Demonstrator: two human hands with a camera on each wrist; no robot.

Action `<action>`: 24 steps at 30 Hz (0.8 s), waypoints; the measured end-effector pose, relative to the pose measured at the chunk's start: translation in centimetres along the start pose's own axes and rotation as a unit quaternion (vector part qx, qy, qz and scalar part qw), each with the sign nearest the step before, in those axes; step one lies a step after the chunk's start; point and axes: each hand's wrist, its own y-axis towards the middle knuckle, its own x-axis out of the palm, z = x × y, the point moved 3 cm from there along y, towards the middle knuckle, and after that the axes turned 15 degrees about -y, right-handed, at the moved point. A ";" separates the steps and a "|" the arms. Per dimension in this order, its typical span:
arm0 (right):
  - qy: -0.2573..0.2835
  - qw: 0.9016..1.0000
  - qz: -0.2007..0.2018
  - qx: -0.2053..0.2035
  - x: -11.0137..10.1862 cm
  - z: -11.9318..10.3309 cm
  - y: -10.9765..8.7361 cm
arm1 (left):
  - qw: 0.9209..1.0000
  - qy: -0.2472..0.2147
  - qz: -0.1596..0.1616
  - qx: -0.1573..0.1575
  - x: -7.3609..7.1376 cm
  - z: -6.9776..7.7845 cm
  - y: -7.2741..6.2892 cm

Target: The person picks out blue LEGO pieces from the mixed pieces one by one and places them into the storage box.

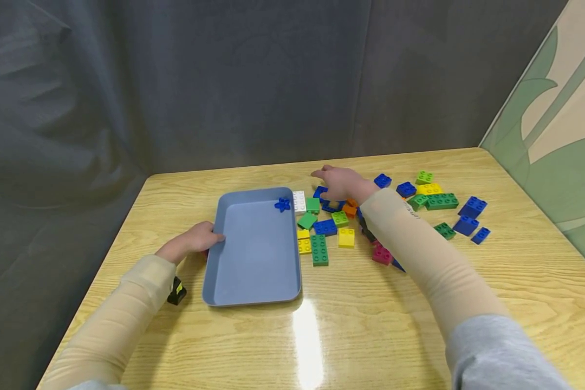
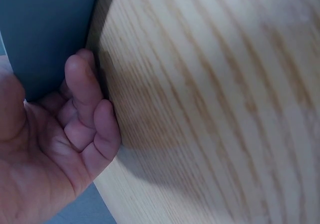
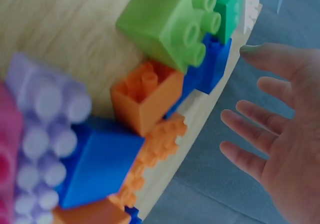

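Observation:
My left hand [image 1: 201, 237] grips the left wall of a shallow blue-grey tray [image 1: 255, 254], thumb over the rim. In the left wrist view, the curled fingers of the left hand [image 2: 57, 144] lie against the outside of the tray [image 2: 47, 28]. Inside the tray's far right corner sits a small blue star-shaped piece [image 1: 283, 204]. My right hand [image 1: 343, 183] hovers above the far side of a spread of toy bricks and holds nothing. Its fingers are spread and relaxed in the right wrist view, beside an orange brick [image 3: 145, 96] and a lime green brick [image 3: 162, 26].
Right of the tray lie a white brick [image 1: 299, 202], a long green brick [image 1: 319, 250] and a yellow brick [image 1: 346, 238]. More blue bricks [image 1: 473, 207] and green bricks [image 1: 442, 201] are scattered farther right. A dark curtain [image 1: 253, 86] stands behind the wooden table [image 1: 239, 346].

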 end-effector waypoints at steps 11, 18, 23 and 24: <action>-0.008 1.000 -0.021 -0.007 1.3 -0.8 0.5 | 1.000 0.009 0.004 0.015 0.2 0.1 0.1; -0.019 1.000 -0.023 -0.006 1.3 -0.9 0.4 | 1.000 0.008 0.005 0.016 0.2 0.1 0.1; -0.017 1.000 -0.021 -0.007 1.4 -0.9 0.4 | 1.000 0.008 0.003 0.014 0.2 0.1 0.1; -0.016 1.000 -0.021 -0.008 1.4 -0.9 0.4 | 1.000 0.006 0.003 0.011 0.2 0.1 0.1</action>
